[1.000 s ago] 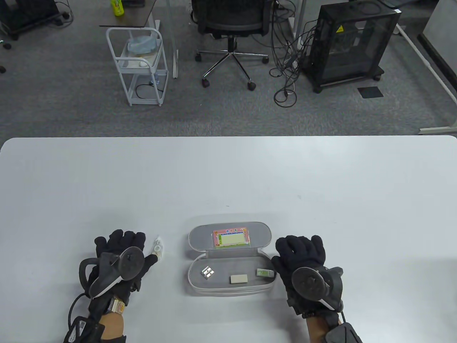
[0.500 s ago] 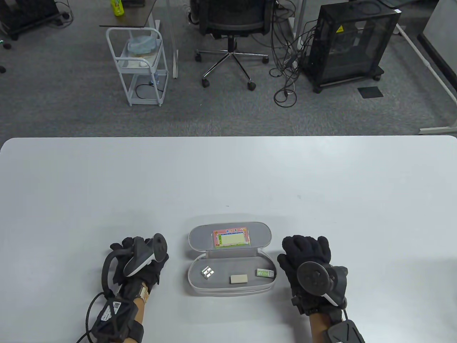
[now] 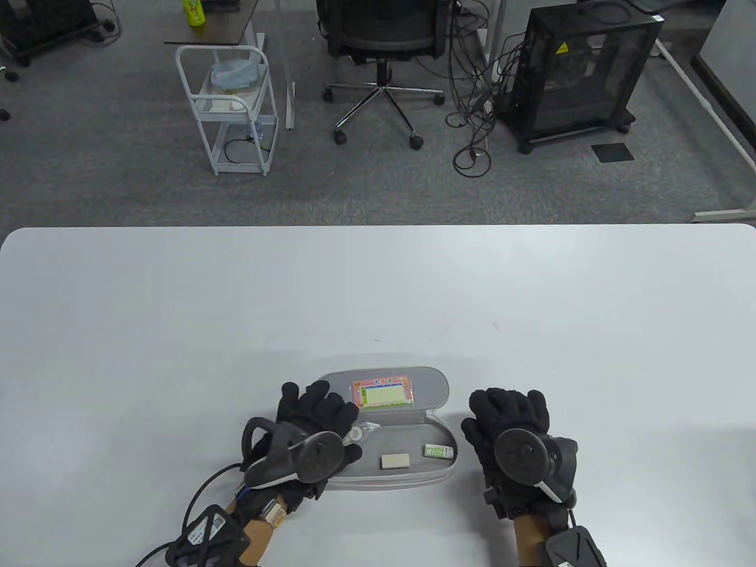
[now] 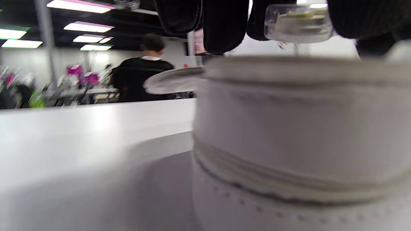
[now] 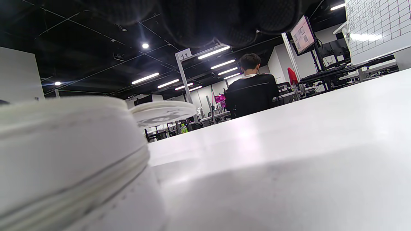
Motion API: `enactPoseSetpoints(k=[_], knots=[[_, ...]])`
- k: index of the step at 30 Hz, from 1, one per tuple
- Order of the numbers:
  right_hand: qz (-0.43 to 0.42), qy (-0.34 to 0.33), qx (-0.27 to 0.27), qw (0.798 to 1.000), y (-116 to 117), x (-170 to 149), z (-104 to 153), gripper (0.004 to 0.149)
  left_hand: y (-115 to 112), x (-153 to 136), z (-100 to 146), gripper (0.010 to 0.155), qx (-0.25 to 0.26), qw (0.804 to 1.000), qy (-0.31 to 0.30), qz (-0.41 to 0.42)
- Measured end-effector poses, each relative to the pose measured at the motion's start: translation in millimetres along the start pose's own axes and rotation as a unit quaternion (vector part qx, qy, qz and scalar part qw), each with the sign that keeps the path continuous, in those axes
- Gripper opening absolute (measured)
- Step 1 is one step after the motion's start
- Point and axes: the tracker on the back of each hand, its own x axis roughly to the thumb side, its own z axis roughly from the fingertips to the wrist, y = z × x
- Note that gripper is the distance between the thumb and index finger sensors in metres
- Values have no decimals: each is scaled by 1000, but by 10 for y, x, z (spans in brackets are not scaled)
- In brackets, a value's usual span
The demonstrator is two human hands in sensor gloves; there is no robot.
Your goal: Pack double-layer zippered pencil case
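The grey pencil case [image 3: 434,383] lies open near the table's front edge, its lid carrying a colourful card [image 3: 384,394]. In its tray lie a white eraser [image 3: 395,460] and a small green-labelled box [image 3: 439,452]. My left hand [image 3: 328,416] is over the tray's left end and pinches a small clear correction tape [image 3: 356,434], which also shows between the fingers in the left wrist view [image 4: 298,22] just above the case wall [image 4: 289,128]. The hand hides the metal sharpener. My right hand [image 3: 509,414] rests flat on the table, just right of the case, holding nothing.
The white table [image 3: 378,283] stretches bare behind and beside the case. Beyond its far edge stand an office chair [image 3: 381,35], a white cart [image 3: 230,106] and a black cabinet [image 3: 582,71] on the floor. The right wrist view shows the case side [image 5: 64,154] close on its left.
My left hand picked the correction tape up from the table left of the case and carried it right, over the tray's left end. My right hand barely moved.
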Motion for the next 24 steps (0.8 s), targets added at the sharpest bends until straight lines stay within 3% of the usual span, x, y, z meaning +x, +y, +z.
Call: enactPoseSetpoints(k=[5, 8, 14, 19, 24], knots=[[-5, -6, -2, 1000, -20, 1, 3, 57, -134, 246, -177, 62, -37, 996, 1, -83], [-8, -9, 0, 1000, -8, -1, -3, 56, -159, 256, -168, 58, 7, 990, -19, -142], [4, -15, 7, 1000, 15, 15, -5, 57, -106, 288, -122, 66, 25, 987, -36, -152], [-7, -18, -9, 1000, -60, 16, 19, 56, -14, -126, 25, 67, 74, 997, 19, -25], [-21, -14, -3, 1000, -52, -7, 22, 55, -219, -695, 195, 79, 52, 978, 174, 99]])
